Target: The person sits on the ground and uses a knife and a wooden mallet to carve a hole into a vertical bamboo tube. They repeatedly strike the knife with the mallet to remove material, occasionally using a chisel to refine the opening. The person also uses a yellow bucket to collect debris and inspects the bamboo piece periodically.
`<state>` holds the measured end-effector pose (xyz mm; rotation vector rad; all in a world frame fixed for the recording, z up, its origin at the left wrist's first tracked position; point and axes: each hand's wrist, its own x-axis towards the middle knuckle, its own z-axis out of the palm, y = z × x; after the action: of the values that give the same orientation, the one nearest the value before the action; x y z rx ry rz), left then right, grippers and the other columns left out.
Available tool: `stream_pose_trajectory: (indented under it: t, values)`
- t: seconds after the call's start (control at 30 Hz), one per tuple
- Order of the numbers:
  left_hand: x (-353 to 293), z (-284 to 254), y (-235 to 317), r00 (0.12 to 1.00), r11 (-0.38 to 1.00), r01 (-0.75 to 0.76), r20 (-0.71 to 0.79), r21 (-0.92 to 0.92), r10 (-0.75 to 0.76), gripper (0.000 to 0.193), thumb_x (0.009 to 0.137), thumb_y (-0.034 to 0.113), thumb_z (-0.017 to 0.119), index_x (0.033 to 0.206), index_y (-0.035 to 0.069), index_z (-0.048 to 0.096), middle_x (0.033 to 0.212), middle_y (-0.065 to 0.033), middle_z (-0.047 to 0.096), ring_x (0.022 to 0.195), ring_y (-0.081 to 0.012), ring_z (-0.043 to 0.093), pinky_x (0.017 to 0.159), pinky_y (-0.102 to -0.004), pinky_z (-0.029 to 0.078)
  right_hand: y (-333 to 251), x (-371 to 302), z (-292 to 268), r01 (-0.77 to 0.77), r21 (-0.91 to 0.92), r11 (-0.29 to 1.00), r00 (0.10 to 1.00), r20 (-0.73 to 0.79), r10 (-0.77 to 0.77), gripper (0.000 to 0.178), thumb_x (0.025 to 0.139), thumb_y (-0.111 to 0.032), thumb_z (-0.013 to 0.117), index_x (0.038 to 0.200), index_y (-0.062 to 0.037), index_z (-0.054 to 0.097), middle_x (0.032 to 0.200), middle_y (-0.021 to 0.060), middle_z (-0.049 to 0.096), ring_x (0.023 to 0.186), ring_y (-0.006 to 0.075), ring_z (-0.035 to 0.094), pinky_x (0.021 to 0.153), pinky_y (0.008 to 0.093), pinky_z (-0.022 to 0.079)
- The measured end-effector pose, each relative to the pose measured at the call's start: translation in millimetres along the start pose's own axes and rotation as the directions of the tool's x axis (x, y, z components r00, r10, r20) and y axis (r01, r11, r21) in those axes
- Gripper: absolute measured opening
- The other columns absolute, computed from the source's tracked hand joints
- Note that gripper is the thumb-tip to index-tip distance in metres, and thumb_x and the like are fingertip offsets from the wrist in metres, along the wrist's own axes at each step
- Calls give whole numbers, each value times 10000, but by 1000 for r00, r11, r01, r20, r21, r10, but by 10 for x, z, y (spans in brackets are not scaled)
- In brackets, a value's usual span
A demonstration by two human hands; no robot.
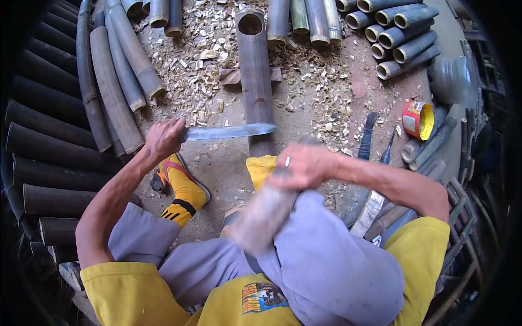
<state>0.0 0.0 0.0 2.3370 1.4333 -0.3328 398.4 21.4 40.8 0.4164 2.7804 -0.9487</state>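
Note:
My left hand [165,137] is closed round the handle of a long knife [228,132]. The blade points right and lies across the dark bamboo tube [256,95], its tip just past the tube's right side. Near the tube's far end is an oval cut opening. My right hand [309,164] grips a thick, pale wooden mallet [263,217], smeared by motion, its bulky end over my lap. A yellow-socked foot [260,169] is at the tube's near end, partly hidden by my right hand. The tube rests across a wooden block [230,76].
Wood chips [204,81] cover the floor. Bamboo tubes are stacked at the far right [399,41] and line the left [60,141]. A red and yellow tin [418,120], a dark-handled tool [367,136] and a clear plastic container [450,79] are at right.

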Motion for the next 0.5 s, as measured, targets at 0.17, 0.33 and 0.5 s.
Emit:
stream_pose_trajectory:
  t: [0.17, 0.33, 0.5]
  values:
    - [62, 92, -56, 999, 1000, 2, -50, -1, -2, 174, 730, 63, 595, 867, 63, 488, 782, -136, 602, 741, -338, 630, 665, -452, 491, -566, 53, -148, -128, -39, 991, 987, -104, 123, 488, 844, -176, 604, 1270, -39, 410, 858, 174, 629, 688, 281, 638, 607, 372, 540]
    - [55, 72, -33, 997, 1000, -21, -72, 23, 23, 170, 732, 66, 603, 860, 72, 490, 771, -114, 598, 752, -315, 629, 661, -434, 490, -33, 16, -87, -99, 23, 995, 995, 9, 99, 612, 638, -277, 784, 1137, -70, 495, 836, 140, 611, 703, 286, 624, 588, 341, 544]
    - [24, 114, -38, 994, 999, -45, -94, 15, 46, 182, 723, 62, 610, 863, 68, 494, 759, -108, 594, 750, -313, 630, 658, -438, 485, -578, 26, -82, -131, -124, 984, 988, -101, 118, 556, 802, -249, 667, 1248, -21, 423, 856, 172, 614, 703, 281, 643, 606, 350, 553]
